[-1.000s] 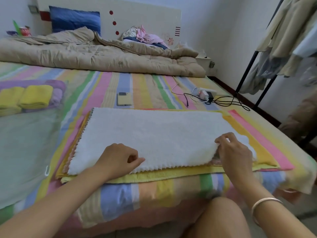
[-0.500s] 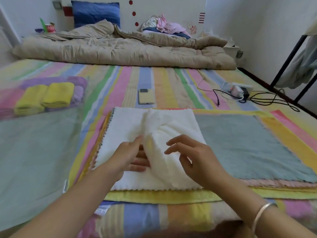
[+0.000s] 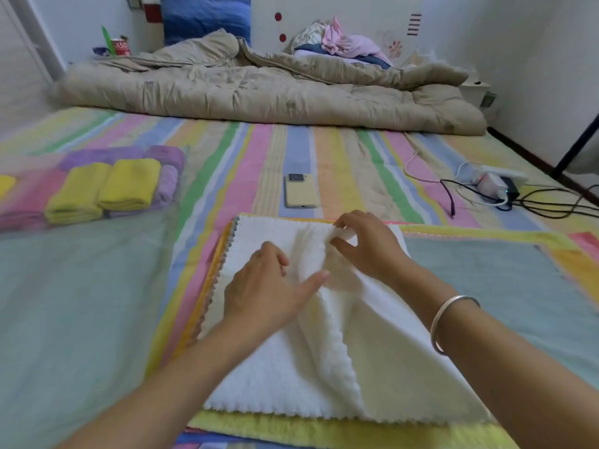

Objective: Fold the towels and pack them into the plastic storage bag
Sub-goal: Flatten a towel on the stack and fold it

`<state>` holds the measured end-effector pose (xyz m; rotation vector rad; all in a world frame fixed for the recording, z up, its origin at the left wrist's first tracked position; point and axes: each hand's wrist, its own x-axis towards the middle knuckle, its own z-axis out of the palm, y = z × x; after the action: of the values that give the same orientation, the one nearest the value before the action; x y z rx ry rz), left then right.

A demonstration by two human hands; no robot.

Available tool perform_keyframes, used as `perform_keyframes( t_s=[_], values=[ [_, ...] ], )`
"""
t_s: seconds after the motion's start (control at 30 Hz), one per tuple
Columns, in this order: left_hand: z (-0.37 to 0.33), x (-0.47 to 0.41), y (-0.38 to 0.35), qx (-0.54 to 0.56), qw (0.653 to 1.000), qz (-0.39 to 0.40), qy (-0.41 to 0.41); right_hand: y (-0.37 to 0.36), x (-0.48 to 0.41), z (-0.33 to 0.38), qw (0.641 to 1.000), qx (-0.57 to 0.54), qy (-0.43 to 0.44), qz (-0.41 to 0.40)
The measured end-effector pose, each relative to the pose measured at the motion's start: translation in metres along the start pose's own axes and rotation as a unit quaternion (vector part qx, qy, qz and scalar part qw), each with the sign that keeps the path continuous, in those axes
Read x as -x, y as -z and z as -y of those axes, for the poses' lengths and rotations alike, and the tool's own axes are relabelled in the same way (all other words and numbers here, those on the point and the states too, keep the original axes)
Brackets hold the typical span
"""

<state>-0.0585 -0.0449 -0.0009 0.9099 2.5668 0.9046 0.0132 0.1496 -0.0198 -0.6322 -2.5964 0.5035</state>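
The white towel (image 3: 291,367), spread to full width a second ago, now lies doubled on itself, its right half brought over the left, and the bulge it made half a second ago has sunk to a loose ridge down the middle. The right grip (image 3: 359,247) has gone from the middle to the far edge, where thumb and forefinger pinch the top layer's far corner. The left grip (image 3: 269,283) has come out from under the fold and lies on the cloth, thumb stretched toward the ridge and fingers bent down; whether they clutch any cloth I cannot tell. The grey-green towel (image 3: 486,286) below shows bare on the right.

The white towel tops a flat stack on the striped bed (image 3: 291,147), with a yellow towel (image 3: 324,429) showing at the near edge. To the left lies the plastic storage bag (image 3: 81,303), its film hazing the folded yellow towels (image 3: 129,186) and purple towels (image 3: 165,153) at its far end. A phone (image 3: 301,191) lies just beyond the stack, a power strip (image 3: 496,186) with cables to the right, a beige quilt (image 3: 259,92) at the head. The right forearm, with a bracelet (image 3: 450,322), hides part of the towel's right edge
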Motion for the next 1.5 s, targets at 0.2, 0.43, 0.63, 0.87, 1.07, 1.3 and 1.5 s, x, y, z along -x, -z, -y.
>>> perform_keyframes(
  t_s=[0.2,0.43,0.63,0.87,1.07,1.3,1.5],
  values=[
    [-0.011,0.025,-0.015,-0.139,0.987,0.031,-0.072,0.003,-0.037,0.046,0.982,-0.184,-0.039,0.017],
    [0.056,0.052,0.014,0.085,0.992,0.093,0.006,-0.037,-0.054,0.084,0.984,-0.164,-0.039,0.06],
    [0.089,0.077,0.037,0.134,0.973,0.17,0.078,-0.065,-0.066,0.089,0.996,-0.026,-0.038,0.077],
    [0.088,0.079,0.045,0.162,0.971,0.145,0.101,-0.063,-0.071,0.08,0.996,-0.015,-0.067,0.057],
    [0.076,0.057,0.029,-0.007,0.999,-0.02,0.044,-0.062,-0.081,0.076,0.99,-0.06,-0.114,0.053],
    [0.078,0.061,0.032,-0.107,0.989,-0.102,0.011,-0.078,-0.103,0.083,0.994,-0.014,-0.081,0.066],
    [0.086,0.06,0.032,-0.14,0.985,-0.086,0.05,-0.098,-0.108,0.082,0.995,0.008,-0.071,0.071]
  ],
)
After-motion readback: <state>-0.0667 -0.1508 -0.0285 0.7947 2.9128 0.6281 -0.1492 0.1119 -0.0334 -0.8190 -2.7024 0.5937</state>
